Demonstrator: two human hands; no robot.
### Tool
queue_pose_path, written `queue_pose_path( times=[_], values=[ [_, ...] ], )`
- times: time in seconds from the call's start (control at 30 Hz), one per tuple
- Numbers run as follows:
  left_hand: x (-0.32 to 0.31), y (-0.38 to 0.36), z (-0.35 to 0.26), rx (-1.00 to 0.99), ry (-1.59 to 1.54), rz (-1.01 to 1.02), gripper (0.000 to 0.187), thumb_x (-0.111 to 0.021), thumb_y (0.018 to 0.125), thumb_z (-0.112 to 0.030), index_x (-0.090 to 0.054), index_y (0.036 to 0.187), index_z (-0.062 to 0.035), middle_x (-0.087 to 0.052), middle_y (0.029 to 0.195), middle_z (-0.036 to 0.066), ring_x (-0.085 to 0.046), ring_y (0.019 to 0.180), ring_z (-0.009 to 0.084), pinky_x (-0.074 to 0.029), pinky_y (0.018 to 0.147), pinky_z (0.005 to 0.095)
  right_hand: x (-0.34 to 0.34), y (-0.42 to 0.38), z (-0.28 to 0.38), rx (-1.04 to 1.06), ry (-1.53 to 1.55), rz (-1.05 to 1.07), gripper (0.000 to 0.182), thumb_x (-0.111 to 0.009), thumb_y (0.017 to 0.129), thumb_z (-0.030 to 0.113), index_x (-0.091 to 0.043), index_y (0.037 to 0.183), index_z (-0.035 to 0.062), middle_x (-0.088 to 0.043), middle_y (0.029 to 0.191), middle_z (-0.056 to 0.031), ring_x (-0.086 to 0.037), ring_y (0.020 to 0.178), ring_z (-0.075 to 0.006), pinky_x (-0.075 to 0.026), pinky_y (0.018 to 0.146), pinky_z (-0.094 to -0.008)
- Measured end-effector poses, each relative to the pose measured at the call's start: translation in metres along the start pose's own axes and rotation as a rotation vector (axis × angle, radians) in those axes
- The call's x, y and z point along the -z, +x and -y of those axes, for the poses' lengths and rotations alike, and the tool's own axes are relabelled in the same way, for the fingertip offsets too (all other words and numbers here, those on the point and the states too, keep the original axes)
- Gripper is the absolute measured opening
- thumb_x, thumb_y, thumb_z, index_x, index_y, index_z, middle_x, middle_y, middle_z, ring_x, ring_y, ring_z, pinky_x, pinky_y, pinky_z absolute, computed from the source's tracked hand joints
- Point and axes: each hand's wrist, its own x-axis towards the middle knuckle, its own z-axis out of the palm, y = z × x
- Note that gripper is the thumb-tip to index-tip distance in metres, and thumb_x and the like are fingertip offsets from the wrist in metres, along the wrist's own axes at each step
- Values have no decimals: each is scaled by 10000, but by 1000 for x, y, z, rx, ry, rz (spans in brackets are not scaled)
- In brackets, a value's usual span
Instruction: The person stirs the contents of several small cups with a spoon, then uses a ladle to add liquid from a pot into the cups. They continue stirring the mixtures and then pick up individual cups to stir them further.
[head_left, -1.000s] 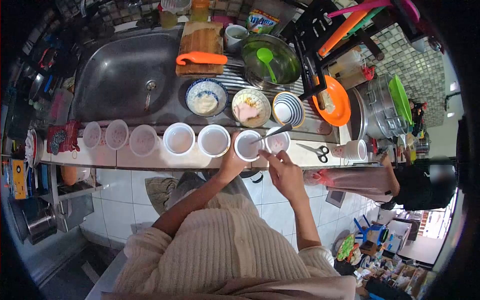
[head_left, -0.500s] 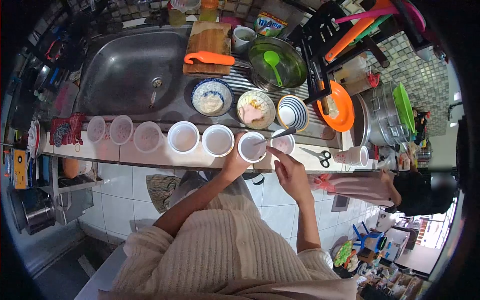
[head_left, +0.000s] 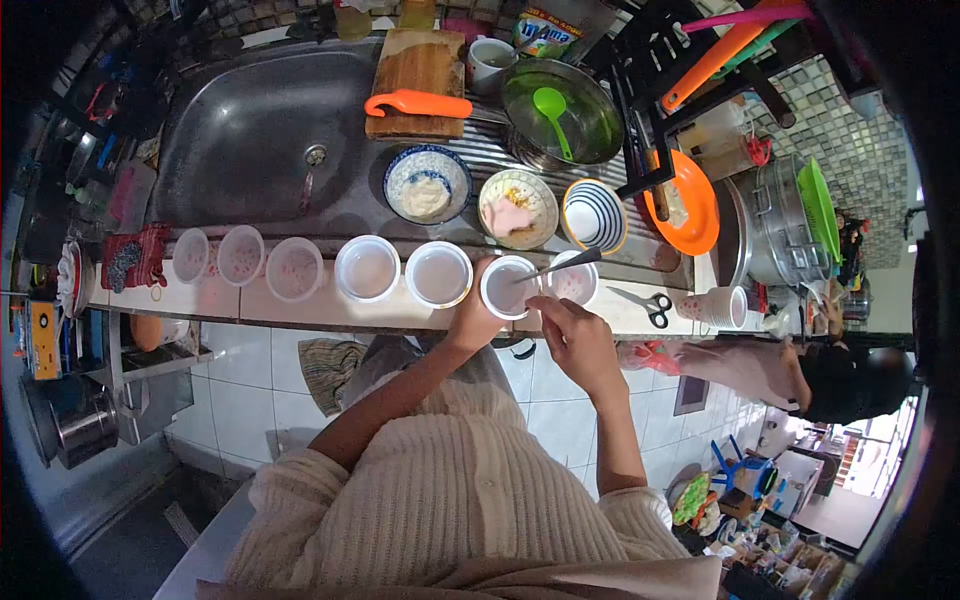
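Observation:
Several plastic cups stand in a row on the counter edge. My left hand (head_left: 474,318) is wrapped round the side of one white cup (head_left: 508,286). A dark-handled utensil (head_left: 572,260) leans in that cup, its lower end inside. My right hand (head_left: 577,345) is at the cup's right rim, fingers bent together; whether they pinch anything is too small to tell. To the left are a second white cup (head_left: 438,275) and a third (head_left: 366,269). Another cup (head_left: 574,284) stands just right, partly under the utensil's handle.
Behind the cups sit a blue-rimmed bowl (head_left: 427,185), a bowl with pink food (head_left: 518,208) and a striped bowl (head_left: 594,216). Scissors (head_left: 657,311) and stacked cups (head_left: 722,307) lie right. The sink (head_left: 260,140) is back left. Another person (head_left: 850,385) stands far right.
My right hand has moved in closer to the cup's rim, its fingers more bent. The whole view has shifted slightly. My left hand keeps its hold on the cup.

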Motion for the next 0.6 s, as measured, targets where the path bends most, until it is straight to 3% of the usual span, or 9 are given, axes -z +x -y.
queue_pose_path(
  times=[0.47, 0.6],
  values=[
    [-2, -3, 3, 82, -67, -3, 630, -791, 628, -158, -413, 1118, -41, -541, 992, 88, -543, 928, 196, -442, 789, 316, -3, 5, 8, -37, 143, 27, 232, -528, 772, -4, -534, 984, 90, -594, 720, -137, -594, 624, -306, -449, 556, -364],
    [1, -1, -4, 70, -44, 20, 646, -792, 626, -170, -413, 1132, -42, -541, 989, 85, -544, 924, 199, -446, 783, 322, -2, 6, 8, -16, 343, 62, 237, -511, 781, -28, -526, 993, 76, -518, 617, -105, -510, 501, -203, -392, 497, -301]
  ],
)
